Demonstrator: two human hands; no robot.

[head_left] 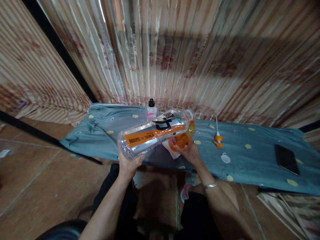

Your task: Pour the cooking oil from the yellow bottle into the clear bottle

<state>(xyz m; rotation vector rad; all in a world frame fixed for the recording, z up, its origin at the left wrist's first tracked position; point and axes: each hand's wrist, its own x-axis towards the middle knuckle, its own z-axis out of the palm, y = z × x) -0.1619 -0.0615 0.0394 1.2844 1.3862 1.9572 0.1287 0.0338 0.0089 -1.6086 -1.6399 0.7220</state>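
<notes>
My left hand (130, 166) is wrapped under the base end of a large clear plastic bottle (152, 135) with a silver and orange label. The bottle lies tilted, its mouth up to the right, above the neck of a small orange bottle (181, 140). Whether the two mouths touch, I cannot tell. Around the orange bottle closes my right hand (191, 153), steadying it over a white tissue or cloth (174, 154). An orange pump head (218, 141) with a white tube lies to the right, near a white round lid (225, 157).
A teal patterned cloth (262, 156) covers the narrow table. Behind the large bottle stands a small clear bottle with a black cap (151, 103). A dark phone (286, 159) lies at the right. Pleated curtains (175, 60) hang behind, and a black pole (62, 53) slants at left.
</notes>
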